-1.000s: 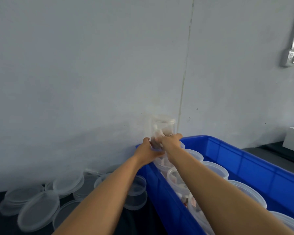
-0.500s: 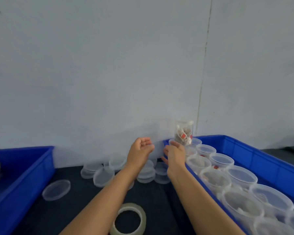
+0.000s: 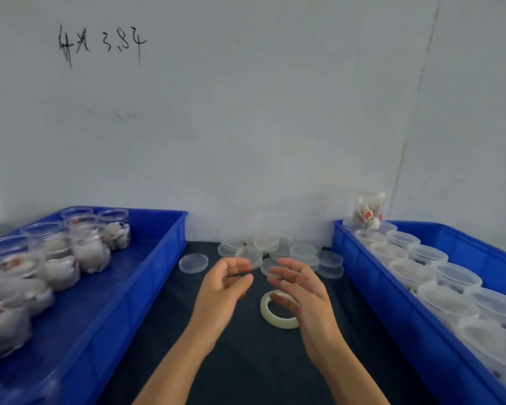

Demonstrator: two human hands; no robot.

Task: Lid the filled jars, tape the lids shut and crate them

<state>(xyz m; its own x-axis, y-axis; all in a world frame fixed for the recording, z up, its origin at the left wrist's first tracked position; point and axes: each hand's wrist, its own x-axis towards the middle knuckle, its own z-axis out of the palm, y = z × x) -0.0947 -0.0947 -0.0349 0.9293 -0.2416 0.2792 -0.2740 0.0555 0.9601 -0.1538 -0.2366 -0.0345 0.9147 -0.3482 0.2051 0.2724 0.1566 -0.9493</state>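
My left hand [image 3: 221, 290] and my right hand [image 3: 301, 290] hover side by side over the dark table, fingers loosely bent, holding nothing. A roll of clear tape [image 3: 278, 312] lies flat on the table, partly under my right hand. A pile of clear lids [image 3: 281, 249] sits against the wall, with one lid [image 3: 193, 262] lying apart to the left. The left blue crate [image 3: 146, 276] holds several open filled jars [image 3: 91, 252]. The right blue crate [image 3: 371, 285] holds several lidded jars [image 3: 427, 254], and one lidded jar [image 3: 368, 210] stands on top of them at the far corner.
A grey wall with handwritten marks [image 3: 100, 43] rises right behind the table. The dark table surface [image 3: 240, 355] runs between the two crates.
Both hands let go of the lidded jar stacked at the right crate's far corner and drew back to the table's middle. The view swung left and down, bringing the left crate in.
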